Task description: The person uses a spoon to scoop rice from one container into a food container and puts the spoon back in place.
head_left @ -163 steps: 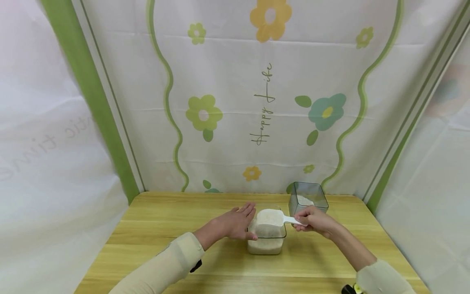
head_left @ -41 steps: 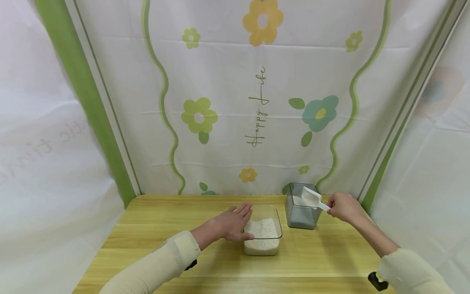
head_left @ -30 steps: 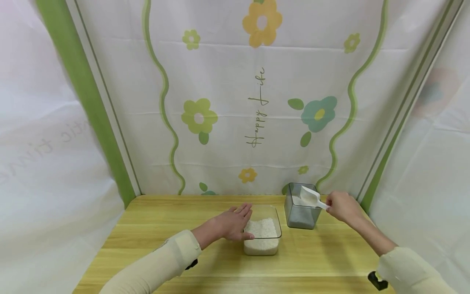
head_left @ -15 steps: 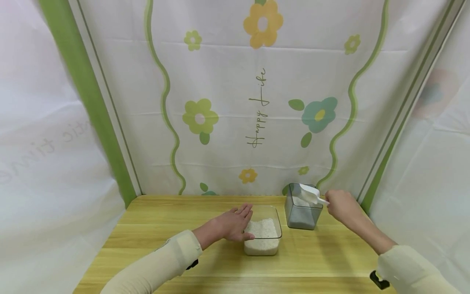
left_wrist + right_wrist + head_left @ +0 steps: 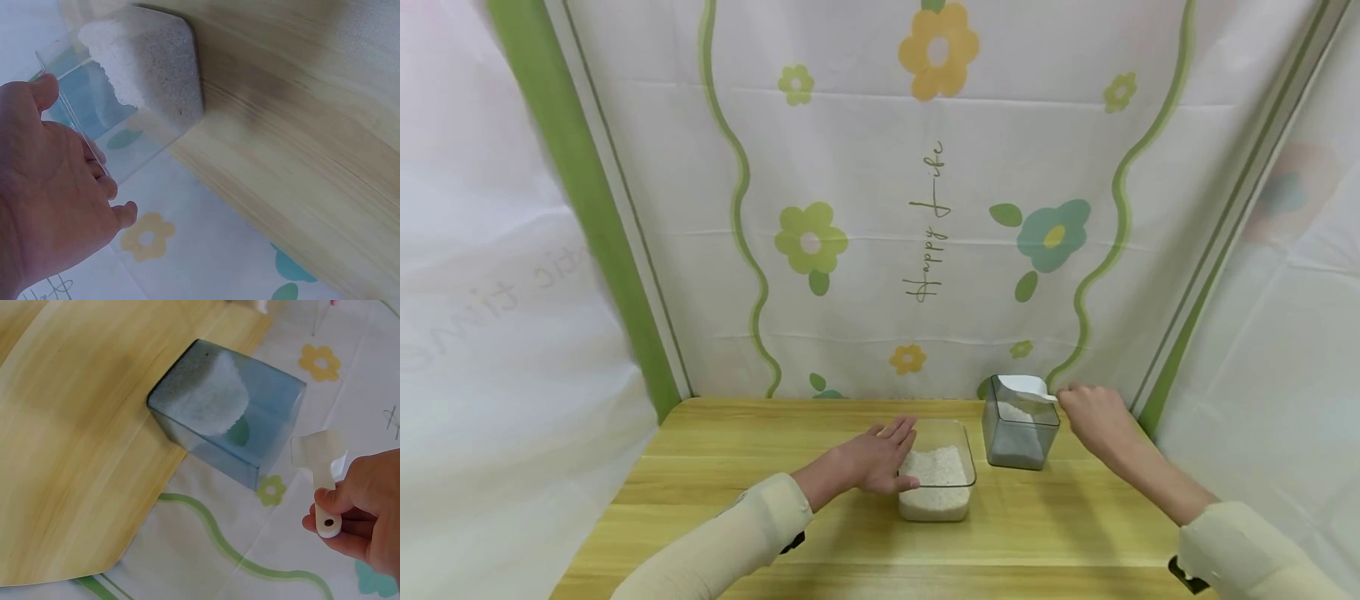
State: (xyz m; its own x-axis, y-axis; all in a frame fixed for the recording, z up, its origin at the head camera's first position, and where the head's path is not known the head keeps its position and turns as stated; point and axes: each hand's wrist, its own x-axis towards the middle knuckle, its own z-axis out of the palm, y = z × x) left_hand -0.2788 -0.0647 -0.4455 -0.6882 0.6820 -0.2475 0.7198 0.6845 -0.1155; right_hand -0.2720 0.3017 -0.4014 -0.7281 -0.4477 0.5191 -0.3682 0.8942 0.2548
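My right hand (image 5: 1096, 418) pinches the handle of a white plastic scoop (image 5: 1022, 386) between thumb and fingers. The scoop's bowl is over the top of a square, see-through grey container (image 5: 1017, 450), above the pale, fine-grained contents (image 5: 200, 400) in it. In the right wrist view, the scoop (image 5: 319, 449) is apart from the container's rim. My left hand (image 5: 876, 460) rests with extended fingers and thumb on the left side of the rim of a clear square container (image 5: 934, 515). Pale, speckled grains (image 5: 150, 69) fill its lower part.
Both containers stand on a wood-grain table (image 5: 760, 467), the grey one farther back and to the right. Behind the table hangs a white curtain (image 5: 865, 317) with printed flowers, and similar cloth encloses both sides.
The scoop, earlier heaped over the clear container, is now over the grey one. During the last second my right hand has raised and turned it. My left hand stays at the clear container's rim.
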